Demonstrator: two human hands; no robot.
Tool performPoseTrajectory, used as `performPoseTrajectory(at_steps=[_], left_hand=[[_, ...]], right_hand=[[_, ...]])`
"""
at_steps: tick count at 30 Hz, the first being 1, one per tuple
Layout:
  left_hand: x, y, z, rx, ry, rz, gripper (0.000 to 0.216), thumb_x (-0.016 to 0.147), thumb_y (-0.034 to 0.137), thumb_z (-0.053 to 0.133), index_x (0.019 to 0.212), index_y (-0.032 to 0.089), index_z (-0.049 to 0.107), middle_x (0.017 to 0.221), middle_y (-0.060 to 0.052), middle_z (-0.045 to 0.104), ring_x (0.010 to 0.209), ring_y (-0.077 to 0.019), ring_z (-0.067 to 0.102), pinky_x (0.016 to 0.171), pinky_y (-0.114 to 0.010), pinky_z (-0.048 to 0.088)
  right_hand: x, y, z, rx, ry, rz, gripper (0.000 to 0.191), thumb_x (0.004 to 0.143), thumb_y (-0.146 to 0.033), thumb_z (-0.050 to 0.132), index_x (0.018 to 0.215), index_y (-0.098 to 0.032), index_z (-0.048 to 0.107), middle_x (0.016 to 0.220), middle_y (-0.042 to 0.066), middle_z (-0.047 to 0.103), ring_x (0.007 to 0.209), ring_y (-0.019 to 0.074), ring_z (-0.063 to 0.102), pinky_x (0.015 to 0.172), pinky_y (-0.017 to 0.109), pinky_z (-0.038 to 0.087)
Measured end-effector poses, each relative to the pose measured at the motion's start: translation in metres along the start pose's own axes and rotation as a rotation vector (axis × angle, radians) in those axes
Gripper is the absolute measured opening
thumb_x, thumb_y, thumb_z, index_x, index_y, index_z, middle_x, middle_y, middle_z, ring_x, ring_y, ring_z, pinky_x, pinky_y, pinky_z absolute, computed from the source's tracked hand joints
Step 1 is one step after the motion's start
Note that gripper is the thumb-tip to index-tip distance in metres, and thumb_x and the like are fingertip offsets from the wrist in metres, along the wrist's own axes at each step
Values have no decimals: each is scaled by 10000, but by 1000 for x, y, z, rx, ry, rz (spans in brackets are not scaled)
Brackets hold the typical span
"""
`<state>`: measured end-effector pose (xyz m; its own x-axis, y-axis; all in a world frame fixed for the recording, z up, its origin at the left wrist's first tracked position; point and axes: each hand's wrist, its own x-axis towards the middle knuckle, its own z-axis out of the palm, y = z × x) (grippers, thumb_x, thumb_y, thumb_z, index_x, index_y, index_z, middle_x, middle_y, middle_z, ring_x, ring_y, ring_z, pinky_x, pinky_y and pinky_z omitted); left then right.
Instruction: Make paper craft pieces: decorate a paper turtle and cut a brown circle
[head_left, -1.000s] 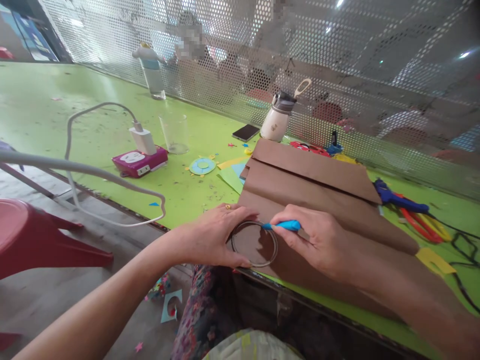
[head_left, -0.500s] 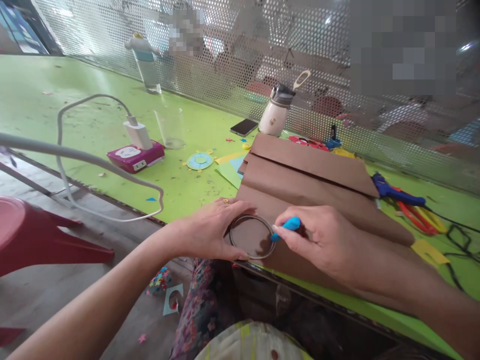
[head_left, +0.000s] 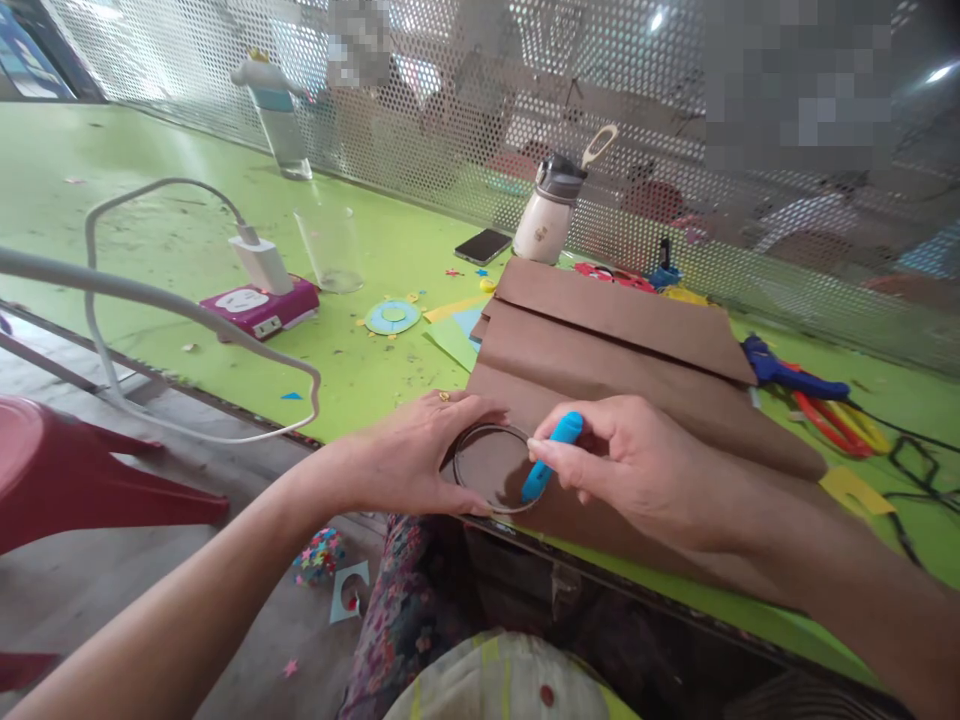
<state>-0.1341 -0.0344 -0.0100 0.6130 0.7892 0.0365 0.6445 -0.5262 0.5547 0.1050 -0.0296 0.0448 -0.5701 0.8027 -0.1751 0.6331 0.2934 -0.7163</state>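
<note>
A thin round ring [head_left: 480,433] lies on brown paper sheets [head_left: 615,350] at the near edge of the green table [head_left: 360,360]. My left hand [head_left: 420,450] curves round the ring's left side, thumb and fingers pressing it down on the paper. My right hand [head_left: 622,465] pinches a blue pen [head_left: 550,455], tip down at the ring's lower right rim. A gold ring shows on a left finger.
A pink power strip [head_left: 259,305] with a white charger and cable sits at left, beside a clear cup [head_left: 330,250]. A white bottle [head_left: 547,215], phone [head_left: 487,245], blue paper disc [head_left: 392,317], scissors [head_left: 832,420] and a red stool [head_left: 67,480] are around. A perforated metal screen backs the table.
The blue pen has travelled clockwise from the ring's top right to its lower right rim, turning more upright. My left hand has stayed on the ring.
</note>
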Motion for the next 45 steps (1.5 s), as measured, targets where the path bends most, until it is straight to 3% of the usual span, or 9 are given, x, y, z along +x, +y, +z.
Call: performPoseTrajectory(at_steps=[3,7,13,18,27,30,34,45], left_hand=[[0,0,0,6,1,0,797,771,515,782,1427,211,447,1362,-84,593,1216,-301,552,1025,-419,431],[1,-1,0,7,-3,-4,778,770,514,780,1414,212,466,1346,-90,601,1215,-304,557,1020,-420,436],[1,1,0,5,-16,-21,810,756,479,801,1433,214,444,1375,-80,584,1229,-306,540,1039,-437,424],[-1,0,0,3,-11,-10,792,771,505,783,1434,237,442,1383,-73,579,1241,-299,538,1045,-427,424],[0,-1,0,8,-20,-19,808,766,500,784,1442,242,425,1406,-81,566,1259,-316,526,1050,-443,420],[0,-1,0,1,-21,-18,802,772,505,781,1442,246,426,1398,-86,571,1265,-322,526,1054,-444,413],[0,-1,0,0,-28,-9,808,782,527,768,1448,243,409,1414,-84,560,1282,-314,512,1069,-440,396],[-1,-2,-1,15,-28,-8,795,780,529,772,1430,266,396,1413,-88,551,1256,-308,522,1051,-420,398]], right_hand=[[5,5,-1,38,83,-14,272,948,-399,532,774,-205,611,685,-45,595,630,111,501,580,243,397],[13,9,-6,-78,198,-56,281,936,-393,528,755,-192,606,609,-46,530,585,115,463,550,260,353],[20,5,-11,-167,115,-112,304,944,-373,509,730,-185,614,616,-37,556,586,116,458,552,267,327],[23,5,-11,-179,128,-153,279,941,-350,512,757,-183,640,625,-34,569,586,116,466,551,262,327],[24,4,-10,-169,29,-163,299,944,-349,513,685,-201,542,583,-46,475,555,113,379,521,267,275],[22,2,-9,-115,-16,-134,316,933,-337,522,649,-204,479,594,-46,445,575,114,360,523,264,281],[22,4,-4,-2,-47,-81,313,939,-355,525,668,-199,515,608,-46,496,577,109,409,535,254,330],[28,14,13,259,8,3,258,938,-336,552,745,-171,600,579,-37,562,524,93,487,495,220,387]])
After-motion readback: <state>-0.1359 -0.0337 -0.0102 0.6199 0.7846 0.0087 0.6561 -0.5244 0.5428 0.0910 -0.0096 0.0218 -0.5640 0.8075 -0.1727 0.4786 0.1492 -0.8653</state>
